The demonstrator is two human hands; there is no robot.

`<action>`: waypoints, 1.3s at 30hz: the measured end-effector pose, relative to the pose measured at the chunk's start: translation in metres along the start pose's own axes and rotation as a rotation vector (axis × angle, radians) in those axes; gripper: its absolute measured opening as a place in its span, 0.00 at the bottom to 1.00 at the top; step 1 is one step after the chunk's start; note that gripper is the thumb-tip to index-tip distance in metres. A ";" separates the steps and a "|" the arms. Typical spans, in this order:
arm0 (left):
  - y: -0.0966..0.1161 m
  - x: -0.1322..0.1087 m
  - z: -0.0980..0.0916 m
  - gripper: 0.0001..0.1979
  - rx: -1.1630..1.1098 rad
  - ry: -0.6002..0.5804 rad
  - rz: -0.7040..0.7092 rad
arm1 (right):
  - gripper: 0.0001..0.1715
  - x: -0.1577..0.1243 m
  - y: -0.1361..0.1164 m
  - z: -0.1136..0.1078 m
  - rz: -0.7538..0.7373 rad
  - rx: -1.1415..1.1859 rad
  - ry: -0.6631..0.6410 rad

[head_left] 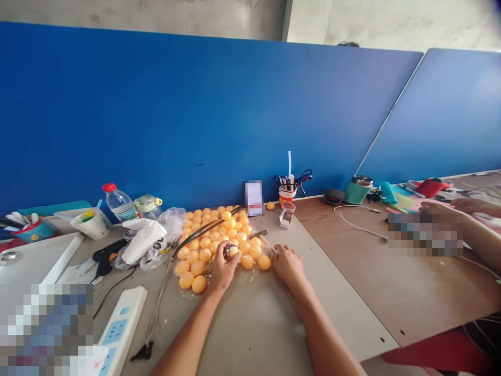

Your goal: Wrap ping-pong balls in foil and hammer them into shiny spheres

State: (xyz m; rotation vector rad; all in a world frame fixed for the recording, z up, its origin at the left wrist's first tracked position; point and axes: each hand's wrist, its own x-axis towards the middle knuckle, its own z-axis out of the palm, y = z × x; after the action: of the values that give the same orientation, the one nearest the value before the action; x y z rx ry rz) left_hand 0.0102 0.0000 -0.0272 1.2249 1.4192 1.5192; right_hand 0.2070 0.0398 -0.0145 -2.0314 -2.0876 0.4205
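My left hand (224,269) is closed around a small round shiny object (231,251) with a pale yellow middle; its exact kind is not clear. Beneath and beyond it spread several orange balls (205,255) in rows, apparently in clear plastic. At the right edge of these balls, my right hand (289,262) has its fingertips drawn together by a thin pale strip (269,244); what they pinch is hard to make out. Dark narrow strips (211,226) lie across the balls, and a short brown strip (258,234) rests near the right hand.
Left are a glue gun (105,260), a power strip (122,324), a red-capped bottle (120,202) and plastic bags (172,224). At the back stand a phone (254,201), a clear box (287,215) and a pen cup (287,194). Another person's hands (446,209) are at right.
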 end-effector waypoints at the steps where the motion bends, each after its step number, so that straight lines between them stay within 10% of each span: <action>1: 0.000 0.000 0.000 0.19 0.007 -0.009 -0.002 | 0.19 0.001 0.001 0.000 -0.014 -0.016 -0.028; 12: 0.006 -0.003 -0.001 0.21 0.068 -0.003 -0.066 | 0.13 -0.002 0.006 -0.022 -0.058 0.390 0.105; 17: 0.014 -0.003 0.004 0.21 0.010 0.022 -0.159 | 0.15 -0.025 -0.005 -0.040 -0.203 0.945 -0.186; 28: 0.003 0.001 -0.001 0.24 -0.005 0.143 -0.113 | 0.08 -0.042 -0.030 -0.036 -0.301 0.726 -0.443; 39: -0.004 0.001 0.002 0.23 0.007 0.201 -0.047 | 0.09 -0.042 -0.032 -0.028 -0.273 0.753 -0.433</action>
State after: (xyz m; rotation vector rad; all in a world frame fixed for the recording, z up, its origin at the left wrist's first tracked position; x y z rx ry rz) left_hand 0.0114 0.0021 -0.0306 1.0596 1.5720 1.6425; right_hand 0.1878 -0.0011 0.0250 -1.2737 -1.9281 1.4323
